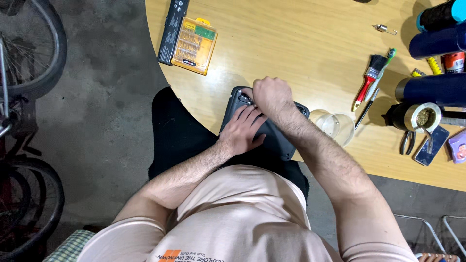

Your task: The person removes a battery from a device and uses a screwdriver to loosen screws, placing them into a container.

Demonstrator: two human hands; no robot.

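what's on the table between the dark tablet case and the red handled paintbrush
A clear plastic cup sits between the dark tablet case and the red-handled paintbrush, seen in the head view.

Light wooden table (301, 43) fills the upper right: yellow bit case (194, 45) upper left, red-handled brush (370, 80), clear plastic cup (336, 126), pliers (407, 141), dark tablet case (279, 143) at its edge.

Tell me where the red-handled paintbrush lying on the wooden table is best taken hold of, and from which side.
Probably the red-handled paintbrush is best gripped at mid-handle, coming from above. It lies flat on the wooden table, with its black bristles toward the far edge and its red handle pointing toward the person. A green-tipped slim tool lies close along one side, so pinch carefully.
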